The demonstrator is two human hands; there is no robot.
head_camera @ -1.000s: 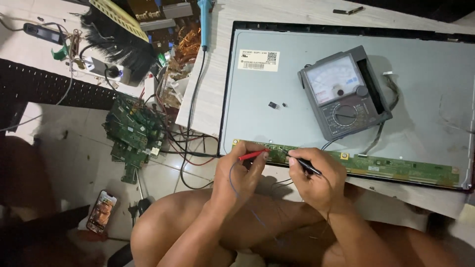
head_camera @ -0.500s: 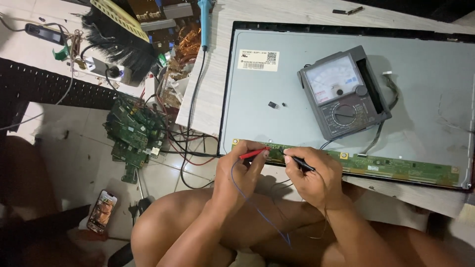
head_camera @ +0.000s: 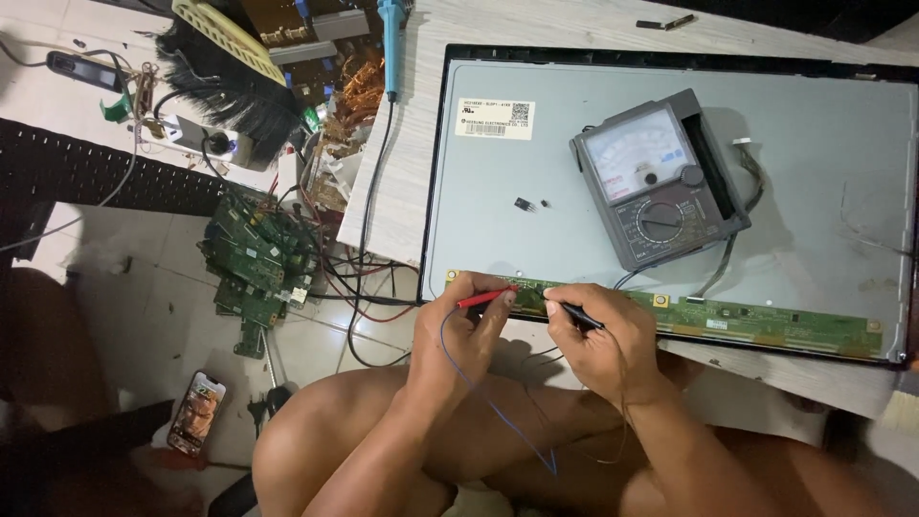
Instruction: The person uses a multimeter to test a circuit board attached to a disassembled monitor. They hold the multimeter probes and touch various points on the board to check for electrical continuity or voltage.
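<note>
Two probes are pinched: one red probe [head_camera: 486, 298] by the left hand [head_camera: 466, 330], one black probe [head_camera: 578, 315] by the right hand [head_camera: 605, 343], both on the green strip board [head_camera: 766, 321] below one meter [head_camera: 659, 177]. One panel [head_camera: 536, 239] is laid on a wooden desk [head_camera: 402, 182]; tiled floor [head_camera: 153, 306] is left of it.

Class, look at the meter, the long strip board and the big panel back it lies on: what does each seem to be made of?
Meter: grey matte moulded plastic, apparently, with a clear shiny dial window. Strip board: green circuit-board laminate, with small parts and gold-coloured corner pads. Panel back: probably painted sheet metal, flat pale grey, slightly scuffed, inside a black frame.
</note>
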